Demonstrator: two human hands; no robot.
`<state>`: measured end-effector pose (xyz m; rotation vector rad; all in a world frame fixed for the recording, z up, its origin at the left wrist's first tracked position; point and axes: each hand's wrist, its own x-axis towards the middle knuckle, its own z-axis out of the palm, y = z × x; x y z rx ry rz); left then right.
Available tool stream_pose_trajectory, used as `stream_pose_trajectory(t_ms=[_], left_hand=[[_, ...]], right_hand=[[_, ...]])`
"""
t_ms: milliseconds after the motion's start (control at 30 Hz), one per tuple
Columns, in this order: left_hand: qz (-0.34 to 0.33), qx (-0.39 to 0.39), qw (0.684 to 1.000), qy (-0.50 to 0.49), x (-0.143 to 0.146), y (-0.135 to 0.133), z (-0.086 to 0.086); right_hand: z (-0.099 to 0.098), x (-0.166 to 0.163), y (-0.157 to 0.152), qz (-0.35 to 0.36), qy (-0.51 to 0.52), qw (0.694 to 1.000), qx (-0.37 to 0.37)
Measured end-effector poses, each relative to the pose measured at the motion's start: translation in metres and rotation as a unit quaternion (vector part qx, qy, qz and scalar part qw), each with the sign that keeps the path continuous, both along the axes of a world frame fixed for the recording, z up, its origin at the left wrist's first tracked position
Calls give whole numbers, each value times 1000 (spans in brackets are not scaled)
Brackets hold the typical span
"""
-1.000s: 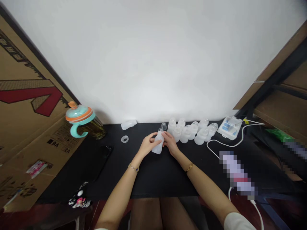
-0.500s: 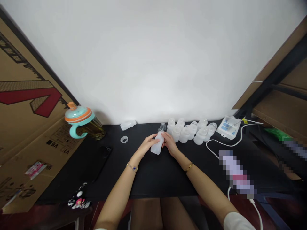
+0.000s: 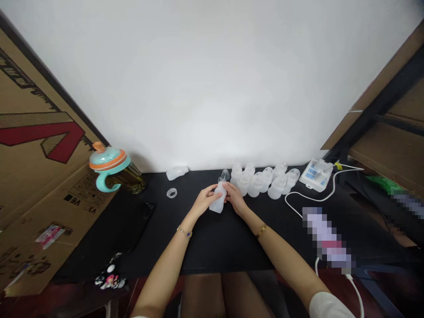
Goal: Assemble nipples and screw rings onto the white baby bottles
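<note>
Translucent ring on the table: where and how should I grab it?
I'd pinch opposite outer edges of the ring from above, reaching from the near side: it lies flat and low on the black table, touching nothing else. The left hand is nearer, but holds a bottle.

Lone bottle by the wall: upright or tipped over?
Tipped: the bottle lies on its side on the black table, narrower end pointing right.

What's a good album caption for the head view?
Fingers of both hands hold a frosted white plastic bottle over a black table, near clustered frosted plastic bottles.
</note>
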<state>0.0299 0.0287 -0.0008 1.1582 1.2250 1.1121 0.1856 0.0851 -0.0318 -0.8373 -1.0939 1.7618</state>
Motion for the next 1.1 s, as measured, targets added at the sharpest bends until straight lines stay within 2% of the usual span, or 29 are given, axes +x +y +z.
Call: stream_pose_trajectory(t_ms=[400,767,1100], left_hand=[[43,68,983,164,1,-2,-3],[57,109,959,255,1,-4,-5],[90,109,942,305,7,-11,6]], right_hand=[[3,-1,-1,-15,-24,999,18],[4,-1,-3,-22,-46,998,30],[4,-3,-2,-19,-56,997,40]])
